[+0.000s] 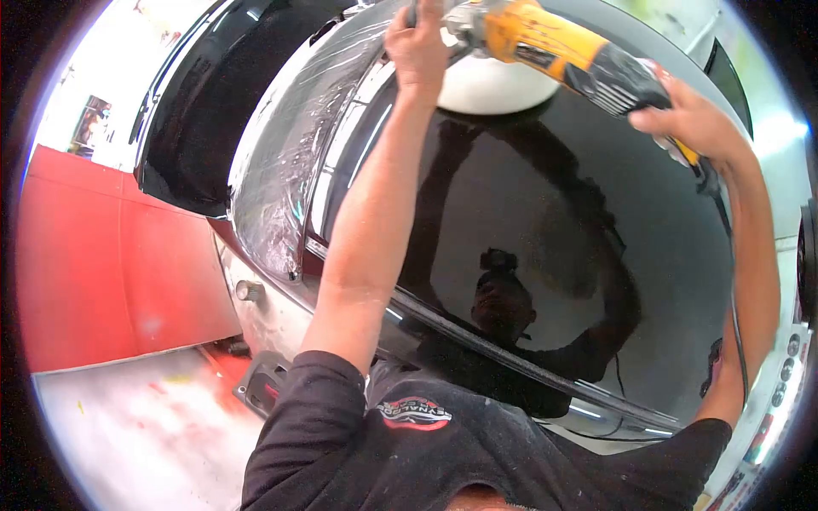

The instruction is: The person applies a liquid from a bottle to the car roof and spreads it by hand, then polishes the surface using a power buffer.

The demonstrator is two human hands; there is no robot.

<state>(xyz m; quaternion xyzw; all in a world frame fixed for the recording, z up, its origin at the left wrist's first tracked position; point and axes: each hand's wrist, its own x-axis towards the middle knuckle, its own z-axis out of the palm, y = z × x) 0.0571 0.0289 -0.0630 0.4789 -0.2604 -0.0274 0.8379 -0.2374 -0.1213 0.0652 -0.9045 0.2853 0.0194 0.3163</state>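
A yellow and black power polisher point(554, 51) lies across the top of the view, its white round pad point(497, 85) resting on a glossy black car panel point(656, 238). My left hand point(417, 47) is closed round the side handle by the tool's head, at the top edge. At the rear end of the tool body, my right hand point(694, 119) is wrapped round the grip. A black cord point(734, 289) runs down from that end along my right forearm. The panel mirrors my head and arms.
Clear plastic film point(281, 170) covers the part left of the panel. Beyond it is another black car part point(204, 111). A red wall panel point(128, 255) stands at the left, above a whitish floor point(153, 426). The panel's near edge runs close to my body.
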